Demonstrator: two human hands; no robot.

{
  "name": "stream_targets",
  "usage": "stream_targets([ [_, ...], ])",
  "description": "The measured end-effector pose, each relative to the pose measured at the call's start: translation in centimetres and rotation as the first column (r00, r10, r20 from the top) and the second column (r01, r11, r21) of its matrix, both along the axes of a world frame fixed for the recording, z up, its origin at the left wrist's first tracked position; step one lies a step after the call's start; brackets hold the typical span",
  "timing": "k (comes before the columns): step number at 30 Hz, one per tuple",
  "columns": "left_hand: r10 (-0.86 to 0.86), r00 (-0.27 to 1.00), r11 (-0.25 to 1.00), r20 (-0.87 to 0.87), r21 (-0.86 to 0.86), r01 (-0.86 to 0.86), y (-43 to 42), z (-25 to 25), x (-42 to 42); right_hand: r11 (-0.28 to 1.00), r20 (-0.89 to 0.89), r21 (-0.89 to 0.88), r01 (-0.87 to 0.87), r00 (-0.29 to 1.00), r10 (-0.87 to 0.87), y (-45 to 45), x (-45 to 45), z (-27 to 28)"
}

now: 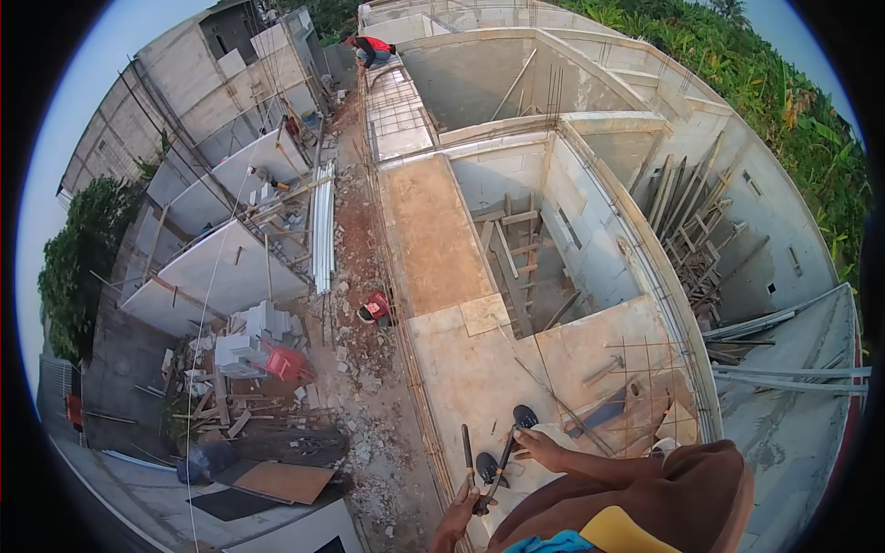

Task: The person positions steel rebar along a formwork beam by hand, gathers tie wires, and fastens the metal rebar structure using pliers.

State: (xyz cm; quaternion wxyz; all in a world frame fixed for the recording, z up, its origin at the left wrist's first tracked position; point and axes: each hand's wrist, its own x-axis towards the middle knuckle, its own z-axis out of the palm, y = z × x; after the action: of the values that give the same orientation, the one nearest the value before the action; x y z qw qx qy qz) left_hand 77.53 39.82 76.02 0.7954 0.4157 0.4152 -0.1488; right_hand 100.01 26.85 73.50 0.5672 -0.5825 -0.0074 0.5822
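A two-handled cutter (468, 452), which looks like a bolt cutter, is held low in front of me with its two dark handles spread apart in a V. My left hand (455, 518) is closed around its lower end, near where the handles meet. My right hand (538, 449) grips the upper part of the right-hand handle. The lower end of the tool is partly hidden by my left fingers. Just beyond the tool are dark shoes (525, 417) on the pale formwork deck (452, 369).
A hammer (604, 370), a long bar (553, 396) and a rebar grid (650, 392) lie on the deck to the right. Open drops lie beside the deck, one into a room with a wooden ladder (507, 249). A person (373, 52) crouches at the far end; another (376, 308) is below.
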Motion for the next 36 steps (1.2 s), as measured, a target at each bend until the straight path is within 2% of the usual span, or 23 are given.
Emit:
stream_targets([
  [1, 0.006, 1.000, 1.000, 0.002, 0.024, -0.006, 0.6, -0.1, 0.7, 1.000, 0.002, 0.024, -0.006, 1.000, 0.006, 1.1, 2.0, 1.3],
  [3, -0.027, 0.997, 0.980, 0.069, 0.197, 0.013, 1.7, 0.4, 1.8, 0.975, -0.271, 0.207, -0.076, 0.954, 0.131, 2.5, 5.0, 4.2],
  [5, 0.015, 0.993, 0.979, 0.118, 0.199, -0.038, 1.8, 1.9, 4.6, 0.977, -0.303, 0.208, -0.035, 0.948, 0.098, 3.9, 6.8, 5.4],
  [7, 0.084, 0.988, 0.996, 0.127, -0.014, -0.083, 2.6, 6.4, 8.8, 0.980, -0.237, 0.201, 0.000, 0.970, 0.048, 4.8, 8.4, 5.0],
  [9, 0.051, 0.991, 0.999, 0.127, -0.011, -0.050, 3.5, 9.5, 11.6, 0.983, -0.246, 0.182, -0.027, 0.967, 0.072, 5.7, 10.6, 6.2],
  [12, 0.071, 0.997, 0.997, 0.033, 0.030, -0.072, 5.0, 10.1, 14.3, 0.920, -0.108, 0.142, -0.364, 0.919, 0.380, 8.8, 14.5, 6.1],
  [13, 0.113, 0.993, 0.990, -0.019, 0.082, -0.111, 5.5, 9.7, 14.9, 0.920, -0.105, 0.149, -0.362, 0.919, 0.379, 10.7, 15.9, 5.5],
  [15, 0.207, 0.972, 0.967, -0.114, 0.174, -0.186, 6.3, 8.1, 15.5, 0.615, 0.282, 0.016, -0.788, 0.594, 0.754, 14.5, 19.0, 4.5],
  [16, 0.299, 0.954, 0.928, -0.013, 0.236, -0.288, 7.5, 6.9, 16.0, 0.435, 0.609, -0.135, -0.890, 0.272, 0.745, 16.8, 20.6, 4.7],
  [17, 0.301, 0.953, 0.929, -0.017, 0.230, -0.289, 9.2, 6.0, 16.2, 0.432, 0.602, -0.137, -0.891, 0.272, 0.751, 18.6, 21.9, 5.1],
  [18, 0.174, 0.972, 0.939, -0.159, 0.324, -0.115, 11.8, 6.8, 16.9, 0.556, 0.853, -0.254, -0.792, 0.087, 0.514, 20.2, 22.6, 5.6],
  [19, 0.051, 0.949, 0.920, -0.310, 0.384, 0.076, 14.5, 8.1, 18.0, 0.694, 0.955, -0.295, -0.657, -0.171, 0.244, 21.6, 23.2, 6.1],
  [20, -0.042, 0.937, 0.883, -0.346, 0.427, 0.198, 17.3, 9.4, 19.4, 0.689, 0.952, -0.302, -0.659, -0.163, 0.261, 23.2, 23.8, 6.4],
  [22, -0.182, 0.921, 0.808, -0.343, 0.482, 0.339, 22.7, 7.5, 21.7, 0.510, 0.920, -0.380, -0.772, -0.374, 0.119, 27.1, 25.7, 7.1],
  [23, -0.308, 0.884, 0.701, -0.351, 0.545, 0.460, 25.5, 6.5, 23.2, 0.514, 0.919, -0.382, -0.768, -0.374, 0.124, 28.7, 26.1, 6.7],
  [25, -0.562, 0.789, 0.310, -0.248, 0.821, 0.479, 31.3, 6.6, 28.4, 0.537, 0.931, -0.360, -0.763, -0.334, 0.148, 31.3, 26.2, 4.8],
  [27, -0.715, 0.578, 0.173, -0.394, 0.701, 0.692, 36.4, 11.6, 36.2, 0.522, 0.912, -0.408, -0.749, -0.306, 0.273, 33.8, 27.0, 4.4],
  [29, -0.747, 0.493, 0.076, -0.445, 0.681, 0.728, 40.4, 14.2, 42.4, 0.697, 0.894, -0.347, -0.627, 0.004, 0.448, 36.6, 31.5, 6.4],
  [30, -0.771, 0.411, -0.020, -0.486, 0.664, 0.747, 42.3, 14.7, 45.3, 0.811, 0.962, -0.250, -0.529, -0.041, 0.270, 37.7, 33.5, 6.4],
  [31, -0.774, 0.409, -0.026, -0.483, 0.670, 0.742, 44.5, 14.2, 47.8, 0.815, 0.962, -0.254, -0.521, -0.046, 0.270, 38.7, 36.2, 6.5],
  [33, -0.726, 0.661, -0.057, -0.191, 0.974, 0.219, 48.8, 12.7, 52.1, 0.825, 0.940, -0.299, -0.479, -0.001, 0.341, 39.8, 41.5, 6.5],
  [34, -0.733, 0.650, -0.054, -0.198, 0.971, 0.234, 51.0, 13.1, 54.4, 0.839, 0.907, -0.319, -0.440, 0.115, 0.405, 39.8, 43.9, 5.6],
  [36, -0.549, 0.835, 0.154, -0.036, 0.978, 0.143, 56.2, 14.2, 60.0, 0.887, 0.856, -0.343, -0.308, 0.287, 0.431, 39.4, 49.6, 2.4],
])
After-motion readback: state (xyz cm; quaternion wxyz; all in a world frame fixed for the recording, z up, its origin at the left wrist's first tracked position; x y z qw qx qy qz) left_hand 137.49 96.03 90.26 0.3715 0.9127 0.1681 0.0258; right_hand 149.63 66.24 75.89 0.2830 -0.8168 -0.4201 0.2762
